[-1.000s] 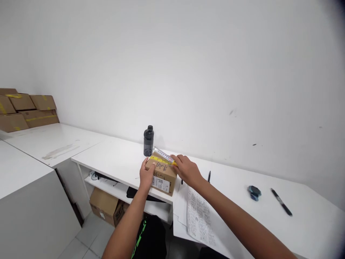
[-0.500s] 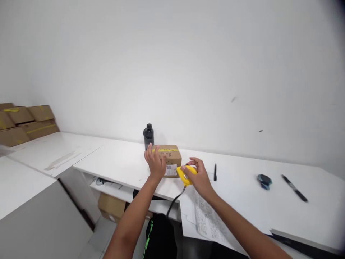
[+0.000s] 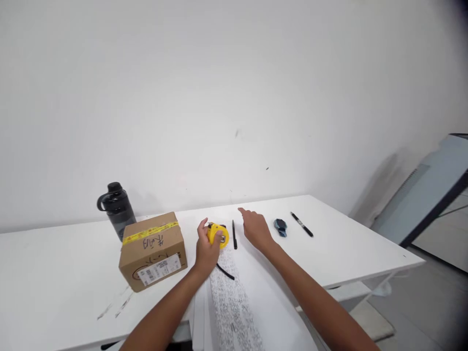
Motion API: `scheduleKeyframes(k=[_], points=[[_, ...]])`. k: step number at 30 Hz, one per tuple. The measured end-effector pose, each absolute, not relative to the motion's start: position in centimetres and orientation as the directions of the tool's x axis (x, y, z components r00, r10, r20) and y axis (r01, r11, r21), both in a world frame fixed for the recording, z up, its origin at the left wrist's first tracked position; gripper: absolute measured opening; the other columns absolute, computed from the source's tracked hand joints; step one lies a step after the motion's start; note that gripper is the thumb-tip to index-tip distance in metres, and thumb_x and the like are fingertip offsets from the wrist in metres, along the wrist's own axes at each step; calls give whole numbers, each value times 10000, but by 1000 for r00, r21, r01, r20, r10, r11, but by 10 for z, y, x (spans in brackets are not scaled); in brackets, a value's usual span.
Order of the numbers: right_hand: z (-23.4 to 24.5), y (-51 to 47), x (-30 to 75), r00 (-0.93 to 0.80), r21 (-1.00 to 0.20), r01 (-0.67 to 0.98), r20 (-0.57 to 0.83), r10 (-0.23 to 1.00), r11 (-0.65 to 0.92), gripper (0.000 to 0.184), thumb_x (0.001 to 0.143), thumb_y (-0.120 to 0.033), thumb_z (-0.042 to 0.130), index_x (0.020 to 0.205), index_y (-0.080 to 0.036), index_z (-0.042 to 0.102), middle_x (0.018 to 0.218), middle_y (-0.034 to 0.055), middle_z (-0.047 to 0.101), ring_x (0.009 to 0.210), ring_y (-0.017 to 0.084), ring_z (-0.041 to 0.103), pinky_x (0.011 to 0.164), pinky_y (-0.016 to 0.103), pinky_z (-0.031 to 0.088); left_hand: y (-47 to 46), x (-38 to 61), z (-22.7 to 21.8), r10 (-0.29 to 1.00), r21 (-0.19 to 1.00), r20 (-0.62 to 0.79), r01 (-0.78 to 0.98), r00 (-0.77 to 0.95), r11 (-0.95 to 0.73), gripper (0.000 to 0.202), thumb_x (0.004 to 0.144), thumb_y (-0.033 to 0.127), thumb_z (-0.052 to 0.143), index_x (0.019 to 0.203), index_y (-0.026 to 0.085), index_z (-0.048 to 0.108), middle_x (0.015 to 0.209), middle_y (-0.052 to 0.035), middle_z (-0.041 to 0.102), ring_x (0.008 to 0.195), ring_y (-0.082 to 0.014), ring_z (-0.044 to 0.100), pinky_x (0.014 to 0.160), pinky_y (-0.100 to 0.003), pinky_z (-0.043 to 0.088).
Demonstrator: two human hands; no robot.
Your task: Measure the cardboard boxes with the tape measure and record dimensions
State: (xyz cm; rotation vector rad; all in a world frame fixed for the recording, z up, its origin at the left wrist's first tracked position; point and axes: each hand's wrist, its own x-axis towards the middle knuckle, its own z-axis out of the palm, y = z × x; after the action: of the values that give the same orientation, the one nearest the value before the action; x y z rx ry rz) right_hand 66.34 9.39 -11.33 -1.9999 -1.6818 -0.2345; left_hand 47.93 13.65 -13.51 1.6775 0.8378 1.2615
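A yellow tape measure [image 3: 221, 237] is in my left hand [image 3: 206, 251], its fingers wrapped around the case. The black wrist strap [image 3: 225, 272] hangs over a densely written sheet of paper [image 3: 234, 307]. To the left sits a taped cardboard box [image 3: 155, 251] with a white label and black handwriting, apart from my hand. My right hand [image 3: 256, 229] is empty over the table, index finger stretched out towards the wall and the others partly curled. A black pen [image 3: 234, 235] lies between my two hands.
A dark water bottle [image 3: 119, 209] with a loop handle stands behind the box. Right of my right hand lie a blue-and-black watch [image 3: 280, 226] and another black pen [image 3: 302, 224]. The white table [image 3: 347, 243] ends at the right, near a leaning framed panel [image 3: 435, 180].
The tape measure has passed from my right hand to my left. My left hand has come off the box, and my view has swung right.
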Motion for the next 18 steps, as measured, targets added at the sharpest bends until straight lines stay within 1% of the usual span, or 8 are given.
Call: scheduleKeyframes(k=[2,3,6,8,10,12,15,18], points=[[-130,108,684,69,-16,998,315,946,-68,442,937,-141,397,1366,-202,484,1055,123,650,912,220,617,758,308,443,151,474,-151,894,918,376,37,243,-396,538,878,497,536,1301,232,335,988,-51,637,870,-174,648,783,-304,498],[-139,115,690,-11,53,999,271,963,-3,419,945,-148,407,1341,-231,516,1056,112,649,924,214,609,754,297,433,157,471,-156,902,921,371,34,223,-387,517,872,501,544,1265,234,340,989,-48,643,870,-172,649,779,-299,495],[-158,128,694,-203,128,976,275,940,173,328,982,-198,394,1227,-250,606,1014,98,651,957,212,584,774,298,412,169,468,-164,913,925,371,21,168,-379,466,865,502,554,1186,236,345,997,-46,647,891,-168,646,793,-293,487],[-164,132,693,-241,101,970,306,921,221,305,999,-236,372,1139,-222,642,944,98,662,929,212,587,788,310,408,174,468,-165,913,924,364,52,185,-379,439,868,499,549,1169,234,369,1017,-50,639,903,-169,641,801,-294,485],[-166,132,694,-152,-19,985,356,922,170,322,1006,-283,350,1084,-189,647,868,100,672,864,210,603,778,313,414,177,470,-164,916,922,348,103,199,-373,428,878,497,534,1188,232,401,1050,-58,630,927,-174,635,815,-297,482],[-165,129,697,66,-291,954,425,903,67,369,1013,-328,295,1095,-180,623,846,90,679,776,192,614,735,302,428,176,470,-163,917,915,341,148,208,-374,447,894,493,508,1251,238,422,1095,-64,624,960,-181,628,840,-301,478],[-161,123,697,359,-714,697,429,829,67,383,983,-473,341,1012,-197,604,817,37,661,677,164,593,648,277,435,174,470,-160,918,916,330,160,218,-367,517,911,489,481,1371,264,416,1190,-70,615,1030,-193,613,908,-310,463],[-160,117,687,403,-839,528,383,831,131,432,866,-612,512,719,-208,557,632,-14,554,615,156,520,593,270,399,174,470,-158,913,920,328,136,242,-367,555,916,489,474,1420,263,414,1319,-84,570,1151,-211,571,991,-320,431]])
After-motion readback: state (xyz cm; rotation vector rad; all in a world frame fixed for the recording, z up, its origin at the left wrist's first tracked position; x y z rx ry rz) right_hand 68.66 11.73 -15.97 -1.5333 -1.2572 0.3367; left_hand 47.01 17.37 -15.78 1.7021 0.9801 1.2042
